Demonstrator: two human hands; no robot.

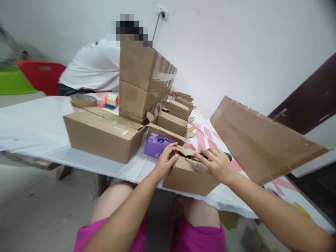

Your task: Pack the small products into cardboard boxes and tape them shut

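A small cardboard box (193, 178) stands at the table's front edge, right before me. My left hand (166, 161) is at its left top edge, with fingers and thumb bent around a cardboard flap (185, 151). Over the right part of the box top, my right hand (217, 164) is closed around scissors whose green handle loop (229, 156) shows behind the fingers. A dark blade seems to lie along the box's top; its tip is hard to make out. A purple tissue pack (156, 145) lies just beyond my left hand.
A taped box (102, 134) lies at left, beside a tall stack of boxes (136, 70). Open boxes (172, 122) run in a row behind. Tape rolls (83, 100) sit farther left. A large cardboard sheet (262, 140) leans right. A person in white (94, 66) sits behind the stack.
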